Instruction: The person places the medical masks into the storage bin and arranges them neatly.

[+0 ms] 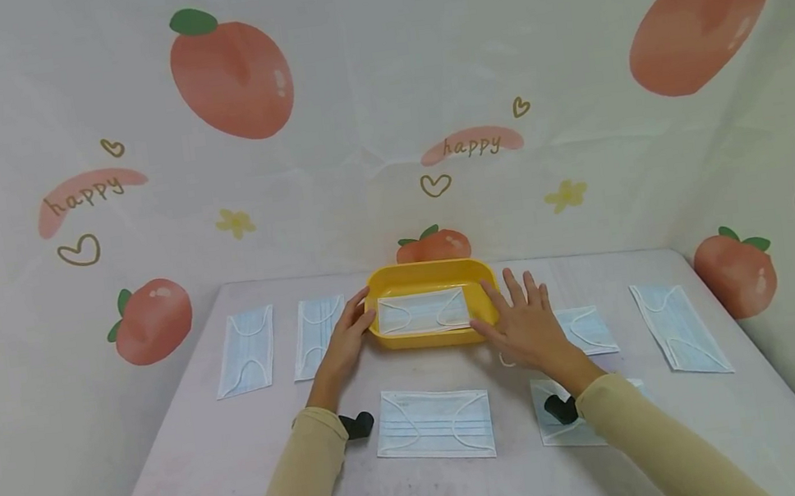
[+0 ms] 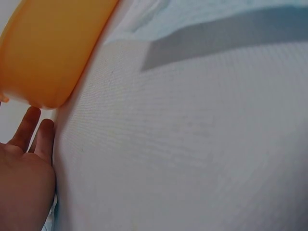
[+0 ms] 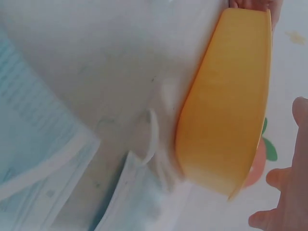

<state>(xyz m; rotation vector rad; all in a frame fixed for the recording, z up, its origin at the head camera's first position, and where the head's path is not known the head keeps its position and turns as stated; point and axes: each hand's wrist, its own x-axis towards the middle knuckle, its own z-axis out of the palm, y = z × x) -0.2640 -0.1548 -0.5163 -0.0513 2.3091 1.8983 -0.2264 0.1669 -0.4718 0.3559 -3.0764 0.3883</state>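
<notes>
We see the left hand (image 1: 342,342), fingers loosely extended, touching the left end of the yellow tray (image 1: 439,340) near mid far edge of the table (image 1: 246,473); the right hand (image 1: 533,331) is fanned at its right end. Uneven pushing, we judge, could skew the tray and slide the mask (image 1: 423,313) inside. We read "happy" on the backdrop (image 1: 347,80).
</notes>
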